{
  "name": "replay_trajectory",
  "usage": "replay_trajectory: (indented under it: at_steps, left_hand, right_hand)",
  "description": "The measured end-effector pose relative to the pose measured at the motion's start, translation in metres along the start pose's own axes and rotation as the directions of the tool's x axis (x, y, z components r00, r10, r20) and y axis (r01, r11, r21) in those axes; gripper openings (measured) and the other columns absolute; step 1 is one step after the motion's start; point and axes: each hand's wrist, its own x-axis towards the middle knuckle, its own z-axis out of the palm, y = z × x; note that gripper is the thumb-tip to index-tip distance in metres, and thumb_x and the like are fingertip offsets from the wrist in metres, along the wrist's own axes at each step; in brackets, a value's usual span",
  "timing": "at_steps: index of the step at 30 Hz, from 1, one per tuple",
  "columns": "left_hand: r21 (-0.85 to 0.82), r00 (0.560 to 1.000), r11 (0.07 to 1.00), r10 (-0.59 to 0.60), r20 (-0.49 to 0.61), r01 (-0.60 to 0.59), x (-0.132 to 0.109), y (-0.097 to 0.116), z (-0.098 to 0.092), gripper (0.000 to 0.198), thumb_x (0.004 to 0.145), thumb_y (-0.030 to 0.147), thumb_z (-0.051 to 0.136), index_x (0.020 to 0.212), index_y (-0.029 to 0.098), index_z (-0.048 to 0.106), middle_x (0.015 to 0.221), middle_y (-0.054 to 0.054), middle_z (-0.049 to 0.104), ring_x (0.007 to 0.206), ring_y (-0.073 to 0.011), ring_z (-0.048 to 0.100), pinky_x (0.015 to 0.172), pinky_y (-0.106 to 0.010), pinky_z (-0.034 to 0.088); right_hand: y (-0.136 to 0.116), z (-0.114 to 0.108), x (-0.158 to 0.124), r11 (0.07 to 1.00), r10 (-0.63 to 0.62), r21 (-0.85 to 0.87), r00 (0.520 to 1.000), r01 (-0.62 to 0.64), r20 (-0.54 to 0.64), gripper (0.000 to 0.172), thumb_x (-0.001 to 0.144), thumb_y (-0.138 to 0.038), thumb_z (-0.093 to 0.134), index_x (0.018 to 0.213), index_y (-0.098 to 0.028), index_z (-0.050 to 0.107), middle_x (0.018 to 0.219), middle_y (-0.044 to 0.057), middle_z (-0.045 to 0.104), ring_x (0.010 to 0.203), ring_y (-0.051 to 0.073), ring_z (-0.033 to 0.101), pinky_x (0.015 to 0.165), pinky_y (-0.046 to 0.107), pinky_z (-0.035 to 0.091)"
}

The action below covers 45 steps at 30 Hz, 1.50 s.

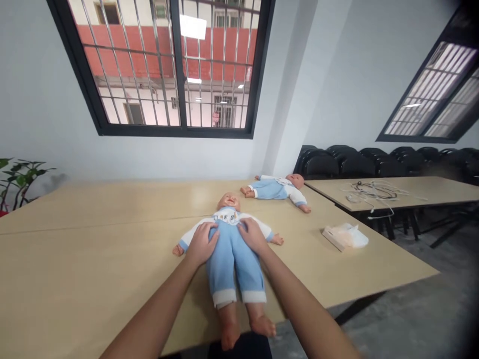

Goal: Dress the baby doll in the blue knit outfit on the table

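Observation:
A baby doll (232,244) lies on its back on the light wooden table (112,279), its head away from me and its bare feet over the near edge. It wears light blue trousers and a white top with blue cuffs and an animal face on the chest. My left hand (203,243) rests on the left side of its waist, thumb apart from the fingers. On the other side of the waist lies my right hand (252,234), fingers bent slightly against the blue cloth. Both doll arms stretch outwards.
A second doll (275,188) in like clothes lies at the back right. Nearer on the right is a small box with white plastic wrapping (346,236). White and dark cables (374,192) lie on another table. Black chairs (348,162) line the wall; a plant (22,179) stands left.

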Motion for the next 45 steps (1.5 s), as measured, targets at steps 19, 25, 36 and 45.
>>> replay_trajectory:
  at_steps: [19,25,36,45]
  left_hand:
    - [0.271,0.990,0.955,-0.102,-0.095,0.125,0.014,-0.078,-0.029,0.031,0.094,0.029,0.054,0.123,0.020,0.062,0.126,-0.013,0.071,0.119,-0.0326,0.063,0.105,-0.050,0.048]
    - [0.349,0.936,0.890,-0.341,0.084,0.293,0.012,-0.100,-0.055,0.040,0.097,0.054,0.055,0.118,0.022,0.067,0.119,-0.011,0.076,0.106,-0.0307,0.069,0.088,-0.039,0.051]
    - [0.239,0.995,0.966,-0.082,-0.061,0.095,0.016,-0.080,-0.044,0.040,0.102,0.044,0.048,0.130,0.020,0.062,0.133,-0.012,0.069,0.127,-0.0306,0.060,0.112,-0.047,0.044]
    - [0.104,0.951,0.983,-0.176,0.253,0.154,0.016,-0.059,-0.038,0.029,0.101,0.038,0.045,0.110,0.023,0.068,0.096,-0.004,0.075,0.088,-0.0229,0.069,0.084,-0.036,0.053]
  right_hand:
    - [0.032,0.007,0.030,0.994,-0.055,-0.096,0.994,0.045,-0.099,0.027,0.099,-0.032,0.050,0.100,-0.018,0.073,0.103,0.012,0.076,0.101,0.027,0.066,0.096,0.042,0.049]
    - [0.038,0.009,0.029,0.970,0.019,-0.242,1.000,-0.024,-0.021,0.026,0.096,-0.025,0.053,0.110,-0.016,0.072,0.113,0.015,0.074,0.109,0.029,0.062,0.102,0.044,0.044]
    - [0.009,0.003,0.026,0.974,-0.227,0.003,0.972,0.227,-0.060,0.038,0.102,-0.035,0.052,0.134,-0.020,0.063,0.138,0.014,0.063,0.132,0.029,0.054,0.115,0.049,0.040]
    - [-0.001,0.005,0.024,0.995,-0.084,0.057,0.990,0.078,0.109,0.032,0.097,-0.040,0.056,0.118,-0.017,0.063,0.115,0.013,0.065,0.111,0.026,0.061,0.099,0.042,0.049]
